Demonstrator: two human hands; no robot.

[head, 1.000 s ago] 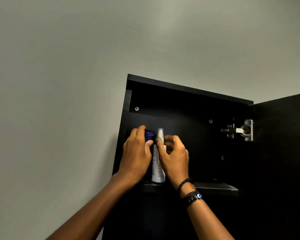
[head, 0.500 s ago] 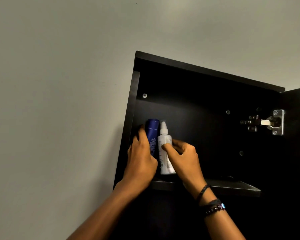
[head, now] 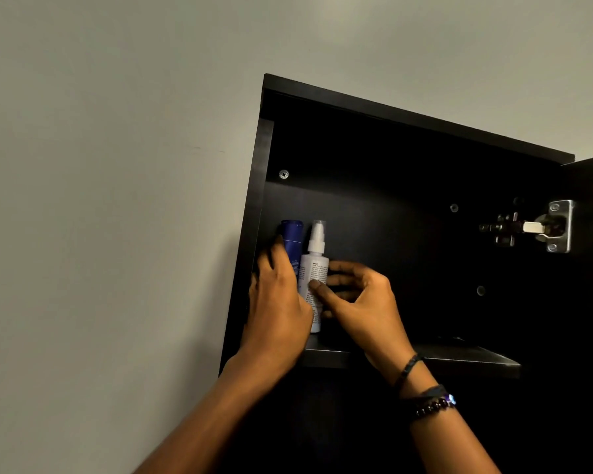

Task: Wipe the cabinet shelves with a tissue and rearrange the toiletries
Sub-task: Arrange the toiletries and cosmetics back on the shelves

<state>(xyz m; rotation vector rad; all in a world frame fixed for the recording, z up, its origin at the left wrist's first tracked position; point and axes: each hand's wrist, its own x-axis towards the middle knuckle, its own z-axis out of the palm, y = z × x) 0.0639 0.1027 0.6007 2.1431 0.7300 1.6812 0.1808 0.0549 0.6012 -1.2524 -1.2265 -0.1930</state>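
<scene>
- My left grip [head: 278, 302] is curled round the blue bottle [head: 292, 241], fingers reaching behind its left side.
- My right grip [head: 360, 302] pinches the white spray bottle [head: 317, 265], thumb on the label, fingers bent behind it.
- Both forearms reach up into the open cabinet [head: 356, 107], wrists close together.
- The two bottles stand upright, touching, at the left end of the shelf [head: 459, 359].

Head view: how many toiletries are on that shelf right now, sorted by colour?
Blue bottle: 1
White spray bottle: 1
Total: 2, standing side by side at the left end of the shelf.
</scene>
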